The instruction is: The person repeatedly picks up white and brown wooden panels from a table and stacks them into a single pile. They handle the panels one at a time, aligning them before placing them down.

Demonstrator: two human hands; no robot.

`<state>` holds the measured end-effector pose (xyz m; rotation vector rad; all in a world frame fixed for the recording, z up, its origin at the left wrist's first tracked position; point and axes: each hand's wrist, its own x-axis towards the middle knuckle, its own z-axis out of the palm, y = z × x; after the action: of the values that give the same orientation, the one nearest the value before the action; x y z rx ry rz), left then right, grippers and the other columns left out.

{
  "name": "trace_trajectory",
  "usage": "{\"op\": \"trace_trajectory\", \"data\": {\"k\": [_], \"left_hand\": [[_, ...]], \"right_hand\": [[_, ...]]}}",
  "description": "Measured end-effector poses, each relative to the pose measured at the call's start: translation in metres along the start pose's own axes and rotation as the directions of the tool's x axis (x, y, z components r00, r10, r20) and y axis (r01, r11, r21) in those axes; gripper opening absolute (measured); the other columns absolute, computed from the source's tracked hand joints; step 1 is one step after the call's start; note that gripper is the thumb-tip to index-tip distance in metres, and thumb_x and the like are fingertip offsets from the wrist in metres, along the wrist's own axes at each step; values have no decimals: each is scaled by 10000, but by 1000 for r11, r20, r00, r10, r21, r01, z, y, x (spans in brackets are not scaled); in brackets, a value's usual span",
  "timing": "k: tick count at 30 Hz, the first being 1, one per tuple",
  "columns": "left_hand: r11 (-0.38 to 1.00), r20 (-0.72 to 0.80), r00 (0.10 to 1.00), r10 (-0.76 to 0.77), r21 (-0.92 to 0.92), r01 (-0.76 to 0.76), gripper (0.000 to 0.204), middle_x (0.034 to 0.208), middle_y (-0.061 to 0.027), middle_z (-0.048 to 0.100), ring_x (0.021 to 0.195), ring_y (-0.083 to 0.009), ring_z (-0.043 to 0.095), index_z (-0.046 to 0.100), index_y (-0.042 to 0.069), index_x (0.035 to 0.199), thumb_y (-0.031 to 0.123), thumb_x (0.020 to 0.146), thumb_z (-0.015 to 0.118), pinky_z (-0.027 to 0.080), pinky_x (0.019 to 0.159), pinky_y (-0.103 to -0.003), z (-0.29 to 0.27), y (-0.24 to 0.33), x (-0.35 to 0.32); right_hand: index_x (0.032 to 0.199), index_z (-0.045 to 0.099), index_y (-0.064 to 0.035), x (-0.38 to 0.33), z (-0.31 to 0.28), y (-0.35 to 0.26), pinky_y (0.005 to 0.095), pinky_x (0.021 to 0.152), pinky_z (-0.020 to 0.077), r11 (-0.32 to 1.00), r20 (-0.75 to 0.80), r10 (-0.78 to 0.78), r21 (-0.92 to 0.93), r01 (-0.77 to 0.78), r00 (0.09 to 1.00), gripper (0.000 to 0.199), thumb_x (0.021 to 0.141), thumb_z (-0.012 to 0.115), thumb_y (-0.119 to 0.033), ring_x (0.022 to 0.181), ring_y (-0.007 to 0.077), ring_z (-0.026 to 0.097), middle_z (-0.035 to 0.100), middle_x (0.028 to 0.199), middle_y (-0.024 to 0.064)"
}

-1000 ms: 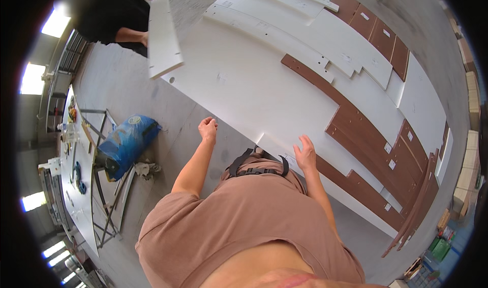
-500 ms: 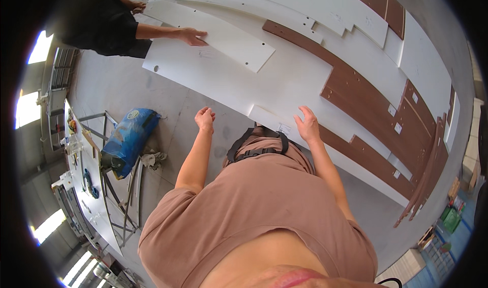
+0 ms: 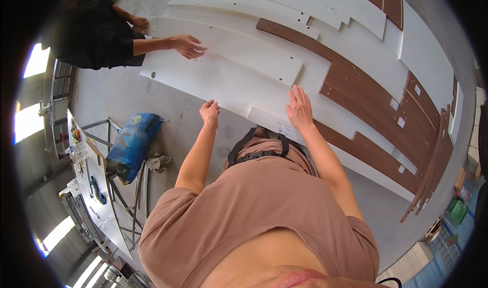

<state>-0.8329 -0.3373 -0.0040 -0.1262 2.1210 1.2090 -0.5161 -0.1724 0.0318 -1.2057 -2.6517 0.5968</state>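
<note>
A large white board lies flat on the concrete floor. My left hand hovers at its near edge, fingers loosely curled and holding nothing. My right hand rests flat with fingers spread on a narrow white strip at the board's near edge. A smaller white panel lies on top of the large board. Across it, a person in black presses one hand on that panel.
Brown wood-grain panels and more white boards lie to the right and beyond. A blue bag sits on the floor to my left beside a metal frame and a white worktable.
The view has swung so the boards sit closer. The other person's hand has slid along the smaller panel. My right hand has moved onto the strip and my left stays at the edge.
</note>
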Motion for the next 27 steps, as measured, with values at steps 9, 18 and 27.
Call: {"op": "trace_trajectory", "data": {"k": [9, 18, 27], "left_hand": [[977, 79, 976, 203, 48, -208, 413, 1115, -123, 666, 894, -167, 655, 608, -53, 1251, 142, 897, 691, 565, 757, -290, 35, 54, 63], [636, 143, 852, 503, 606, -477, 710, 1316, -298, 544, 1271, -367, 502, 440, -68, 1424, 278, 880, 737, 427, 1049, -480, 82, 102, 125], [195, 419, 654, 630, 729, -656, 843, 1550, -376, 206, 1470, -485, 160, 373, -86, 1457, 513, 912, 609, 134, 1225, -501, 130, 103, 123]], "right_hand": [[1455, 433, -46, 68, 30, 10, 510, 1177, 273, 982, 50, 55, -181, -45, 997, 679, 873, 694, -277, 1450, 349, 314, 360, 1545, 196], [1465, 444, -120, 70, 34, 39, 472, 1189, 275, 954, 27, -59, -292, 64, 998, 584, 911, 620, -179, 1444, 316, 350, 378, 1556, 145], [1414, 499, -61, 79, 20, 47, 463, 1190, 289, 982, -22, -44, -182, 40, 999, 500, 923, 561, -130, 1415, 265, 409, 449, 1516, 125]]}}
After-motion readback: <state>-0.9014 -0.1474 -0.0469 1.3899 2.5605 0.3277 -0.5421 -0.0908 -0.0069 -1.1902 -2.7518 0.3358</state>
